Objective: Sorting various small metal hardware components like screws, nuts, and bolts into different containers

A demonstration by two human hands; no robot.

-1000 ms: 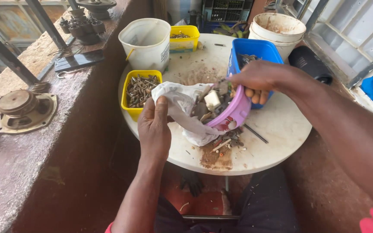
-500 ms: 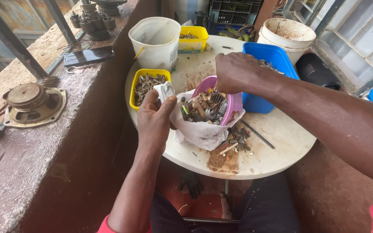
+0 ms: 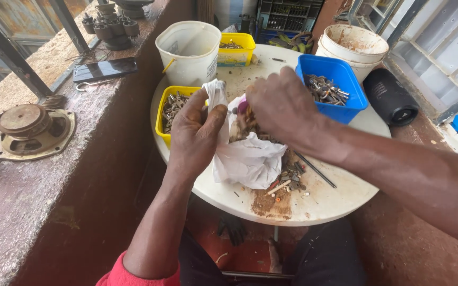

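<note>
A white plastic bag (image 3: 247,159) sits at the centre of the frame, crumpled and slumped, its mouth open upward with one edge drawn up toward the upper left. Rusty small metal scrap (image 3: 247,127) shows in the opening. A pink bowl (image 3: 242,106), mostly hidden, peeks out just above the bag's mouth.

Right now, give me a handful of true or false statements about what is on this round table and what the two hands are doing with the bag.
1. The left hand pinches the edge of a white plastic bag. True.
2. The right hand rests in the blue tub. False: it is over the bag's mouth.
3. A yellow tub of small metal parts sits left of the bag. True.
4. The white bucket lies tipped over. False: it stands upright.
5. A phone lies on the ledge. True.
</note>
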